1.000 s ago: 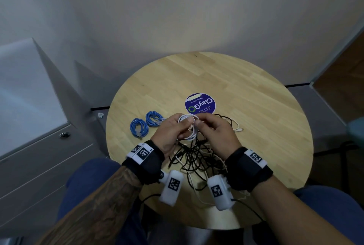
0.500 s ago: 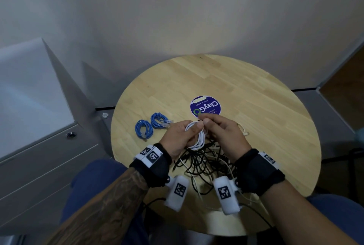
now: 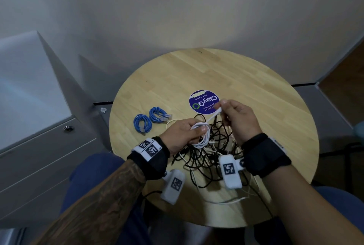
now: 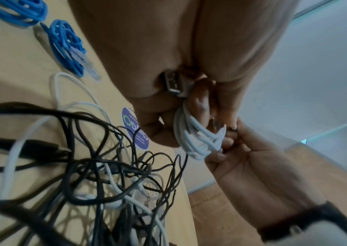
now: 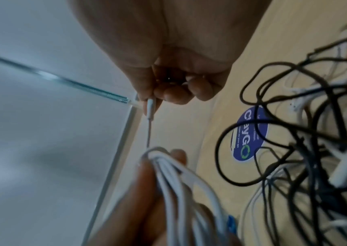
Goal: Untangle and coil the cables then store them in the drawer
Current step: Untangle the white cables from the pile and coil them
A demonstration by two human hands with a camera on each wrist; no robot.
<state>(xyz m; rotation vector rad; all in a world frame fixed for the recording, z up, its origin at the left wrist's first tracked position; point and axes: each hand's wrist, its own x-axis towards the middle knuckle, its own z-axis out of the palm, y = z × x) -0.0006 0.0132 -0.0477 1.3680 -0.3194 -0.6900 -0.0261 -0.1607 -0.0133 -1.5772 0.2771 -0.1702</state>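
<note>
One short free tail of the thin white rubber-sheathed cable [image 3: 211, 118] runs taut from the coil, up and rightward. The left hand [image 3: 184, 133] grips that coil; the right hand [image 3: 237, 118] pinches the tail's plug in its fingers [image 5: 169, 95], nearer the remaining slack.

A round wooden table [image 3: 246, 79] is set close to a plain white wall [image 3: 177, 8]. Left of the table, a grey cabinet [image 3: 29, 146] with a small lock is seen. Grey floor is visible behind the table.

round wooden table [image 3: 256, 91]: blue coils [image 3: 142, 125], cable tangle [image 3: 204, 158], sticker [image 3: 203, 102].
</note>
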